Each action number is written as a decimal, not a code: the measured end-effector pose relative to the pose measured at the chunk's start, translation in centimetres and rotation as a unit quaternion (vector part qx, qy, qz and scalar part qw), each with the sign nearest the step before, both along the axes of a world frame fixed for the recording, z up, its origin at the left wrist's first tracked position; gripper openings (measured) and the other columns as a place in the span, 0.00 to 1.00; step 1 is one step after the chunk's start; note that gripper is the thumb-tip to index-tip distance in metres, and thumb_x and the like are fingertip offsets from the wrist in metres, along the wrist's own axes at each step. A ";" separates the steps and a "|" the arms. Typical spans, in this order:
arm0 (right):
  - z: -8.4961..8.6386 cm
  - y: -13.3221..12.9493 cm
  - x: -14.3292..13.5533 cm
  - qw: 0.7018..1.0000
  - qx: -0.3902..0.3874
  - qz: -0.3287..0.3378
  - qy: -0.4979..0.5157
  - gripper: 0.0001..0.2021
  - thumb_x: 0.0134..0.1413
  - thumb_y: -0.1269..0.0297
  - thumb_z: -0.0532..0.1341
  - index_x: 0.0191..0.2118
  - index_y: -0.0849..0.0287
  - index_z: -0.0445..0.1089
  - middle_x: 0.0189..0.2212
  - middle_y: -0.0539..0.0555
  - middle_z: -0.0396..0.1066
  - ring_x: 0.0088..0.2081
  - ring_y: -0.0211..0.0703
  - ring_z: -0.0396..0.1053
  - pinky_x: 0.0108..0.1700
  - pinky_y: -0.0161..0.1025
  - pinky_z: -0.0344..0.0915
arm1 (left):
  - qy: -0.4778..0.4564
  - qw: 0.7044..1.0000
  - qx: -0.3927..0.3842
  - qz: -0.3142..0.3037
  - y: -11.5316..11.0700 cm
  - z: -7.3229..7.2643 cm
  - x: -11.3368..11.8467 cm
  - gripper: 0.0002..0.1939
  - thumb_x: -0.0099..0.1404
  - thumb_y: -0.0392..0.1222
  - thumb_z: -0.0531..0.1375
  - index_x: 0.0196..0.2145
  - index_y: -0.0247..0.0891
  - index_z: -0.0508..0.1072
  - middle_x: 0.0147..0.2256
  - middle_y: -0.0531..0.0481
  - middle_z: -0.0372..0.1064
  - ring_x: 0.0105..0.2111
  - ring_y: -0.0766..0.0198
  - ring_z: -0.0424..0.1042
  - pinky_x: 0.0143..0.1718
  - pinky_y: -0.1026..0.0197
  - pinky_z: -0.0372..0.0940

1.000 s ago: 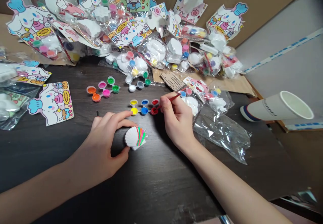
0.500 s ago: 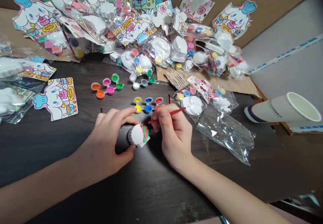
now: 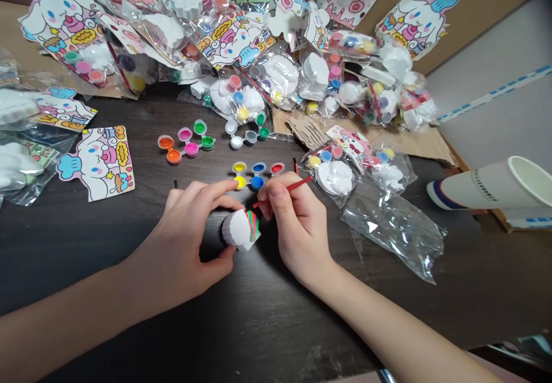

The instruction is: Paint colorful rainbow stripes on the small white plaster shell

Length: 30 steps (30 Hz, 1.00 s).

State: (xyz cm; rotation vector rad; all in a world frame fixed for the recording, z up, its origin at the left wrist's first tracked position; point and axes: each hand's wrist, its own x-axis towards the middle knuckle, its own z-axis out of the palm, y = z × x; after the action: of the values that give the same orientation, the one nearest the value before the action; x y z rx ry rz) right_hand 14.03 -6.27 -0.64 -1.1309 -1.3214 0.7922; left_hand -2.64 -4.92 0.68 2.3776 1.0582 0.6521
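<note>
Between the thumb and fingers of my left hand (image 3: 194,228) is a small white figurine (image 3: 236,229), shaped like a cupcake, with red, pink and green stripes on its right side. My right hand (image 3: 297,222) pinches a thin red paintbrush (image 3: 293,186), its tip close to the upper right of the stripes; whether it touches cannot be made out. Just beyond the hands sits a strip of yellow, blue and red paint pots (image 3: 257,182), partly covered by my right fingers. Farther back are orange, pink and green pots (image 3: 191,149) and a white, grey and green strip (image 3: 250,137).
Bagged white figurines (image 3: 276,75) with paints and cartoon cards are heaped along the back. A cartoon card (image 3: 101,161) lies on the left. At right are a clear plastic bag (image 3: 397,233) and a paper cup (image 3: 483,189). Another brush (image 3: 295,166) lies behind my right hand.
The view has shifted slightly. The figurine has turned a little in my left hand, and its stripes face somewhat differently. My right hand still holds the paintbrush, tilted slightly more upright.
</note>
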 end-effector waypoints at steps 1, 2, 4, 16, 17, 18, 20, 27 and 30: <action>0.0 0.0 0.0 1.000 -0.002 0.001 -0.003 0.10 0.61 0.70 0.53 0.28 0.58 0.63 0.23 0.45 0.62 0.24 0.28 0.60 0.28 0.28 0.60 | 0.001 1.000 0.000 0.000 0.0 0.0 0.0 0.29 0.57 0.33 0.56 0.55 0.43 0.52 0.44 0.55 0.71 0.45 0.59 0.63 0.46 0.56 0.53; 0.0 0.0 0.0 1.000 -0.004 0.001 -0.006 0.10 0.61 0.70 0.53 0.28 0.59 0.63 0.23 0.45 0.62 0.24 0.28 0.60 0.28 0.28 0.60 | 0.001 1.000 -0.001 -0.001 0.0 0.0 0.0 0.29 0.57 0.33 0.56 0.55 0.43 0.52 0.44 0.55 0.71 0.45 0.59 0.63 0.46 0.56 0.53; 0.0 0.0 0.0 1.000 -0.005 0.003 -0.009 0.10 0.61 0.70 0.52 0.28 0.59 0.63 0.23 0.45 0.62 0.25 0.29 0.60 0.28 0.28 0.60 | 0.001 1.000 -0.002 -0.002 0.0 0.0 0.0 0.29 0.58 0.34 0.56 0.56 0.43 0.52 0.44 0.55 0.71 0.45 0.59 0.63 0.46 0.56 0.53; 0.0 0.1 0.0 1.000 -0.006 0.007 -0.005 0.10 0.62 0.70 0.53 0.28 0.58 0.63 0.23 0.45 0.62 0.25 0.29 0.60 0.28 0.29 0.59 | 0.003 1.000 0.000 -0.005 0.1 0.0 -0.1 0.28 0.57 0.33 0.56 0.54 0.43 0.53 0.44 0.54 0.71 0.45 0.58 0.64 0.46 0.55 0.55; 0.1 0.1 0.0 1.000 -0.005 0.007 -0.005 0.10 0.62 0.70 0.53 0.28 0.58 0.63 0.23 0.45 0.62 0.25 0.29 0.60 0.28 0.29 0.59 | 0.003 1.000 0.002 -0.004 0.1 0.0 -0.1 0.28 0.58 0.34 0.56 0.54 0.42 0.53 0.44 0.54 0.71 0.45 0.58 0.64 0.46 0.54 0.55; 0.1 0.1 0.0 1.000 -0.005 0.006 -0.007 0.10 0.62 0.69 0.53 0.28 0.58 0.63 0.23 0.45 0.62 0.25 0.29 0.60 0.28 0.29 0.59 | 0.005 1.000 0.002 -0.004 0.1 0.0 0.0 0.28 0.58 0.34 0.56 0.54 0.43 0.53 0.44 0.53 0.71 0.45 0.58 0.64 0.46 0.54 0.56; 0.0 0.0 0.0 1.000 -0.006 0.004 -0.010 0.10 0.62 0.69 0.53 0.28 0.58 0.63 0.23 0.45 0.62 0.25 0.30 0.60 0.28 0.29 0.59 | 0.009 1.000 0.002 -0.004 0.1 0.1 0.0 0.28 0.58 0.34 0.56 0.55 0.43 0.53 0.44 0.53 0.71 0.45 0.57 0.64 0.46 0.54 0.56; 0.0 0.1 0.0 1.000 0.004 -0.009 -0.008 0.09 0.62 0.68 0.52 0.29 0.58 0.62 0.24 0.46 0.62 0.25 0.31 0.60 0.28 0.30 0.59 | 0.007 1.000 -0.014 0.004 0.0 0.2 0.1 0.28 0.57 0.34 0.56 0.55 0.43 0.53 0.44 0.52 0.72 0.46 0.55 0.65 0.47 0.52 0.57; 0.0 0.1 0.0 1.000 0.014 -0.010 0.005 0.10 0.62 0.69 0.52 0.29 0.58 0.62 0.23 0.46 0.61 0.25 0.30 0.59 0.29 0.30 0.59 | 0.005 1.000 -0.018 0.006 0.0 0.2 0.1 0.29 0.56 0.33 0.56 0.54 0.43 0.54 0.44 0.51 0.72 0.46 0.54 0.65 0.47 0.51 0.57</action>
State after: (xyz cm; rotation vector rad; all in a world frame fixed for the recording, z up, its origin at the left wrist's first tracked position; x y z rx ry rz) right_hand 14.00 -6.19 -0.61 -1.1159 -1.3059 0.7618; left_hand -2.53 -4.92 0.87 2.3469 1.0799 0.6205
